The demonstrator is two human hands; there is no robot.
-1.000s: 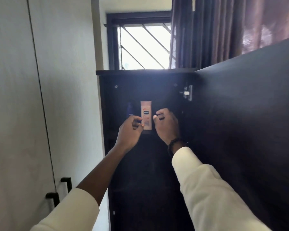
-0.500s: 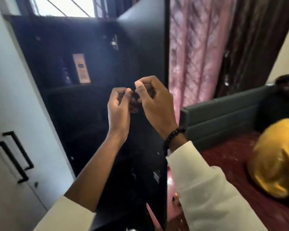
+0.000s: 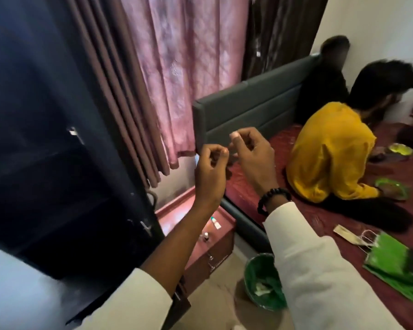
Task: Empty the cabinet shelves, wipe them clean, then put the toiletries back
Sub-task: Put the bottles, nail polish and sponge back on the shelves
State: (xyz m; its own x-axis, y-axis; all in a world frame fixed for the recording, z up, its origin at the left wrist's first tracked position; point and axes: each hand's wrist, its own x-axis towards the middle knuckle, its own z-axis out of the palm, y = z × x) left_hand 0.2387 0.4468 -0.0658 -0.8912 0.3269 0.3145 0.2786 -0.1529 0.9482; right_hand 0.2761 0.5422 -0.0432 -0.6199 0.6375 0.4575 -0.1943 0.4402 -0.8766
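Fingers (image 3: 218,152) of the left hand (image 3: 210,172) are curled, thumb tip pressed to fingertip; those of the right hand (image 3: 252,158) are curled likewise, thumb against forefinger. The two hands are raised close together, nearly touching. Whether anything is pinched between them cannot be told: something small and dark may sit there, unresolved. No brand, label or writing can be read anywhere in view. Counts: two hands, two cream sleeves, one black bead bracelet (image 3: 272,198) on the right wrist. The dark cabinet (image 3: 45,139) fills the left of the frame with its door edge toward the camera; its shelves are too dark to inspect and no toiletries can be made out on them. Just beside it, low, stands one reddish bedside unit (image 3: 215,244) carrying two small items, a white tube (image 3: 48,222)-like piece and a small bottle (image 3: 39,236); their kind is uncertain. Pink and brown curtains (image 3: 177,67) hang behind the hands. One green bin (image 3: 260,282) with scraps of paper stands on the floor under the right forearm, which hides part of it. On the bed (image 3: 248,186) with its grey headboard (image 3: 248,108): two seated persons, one in a yellow top (image 3: 329,151), two green plates, one green paper bag (image 3: 396,265).
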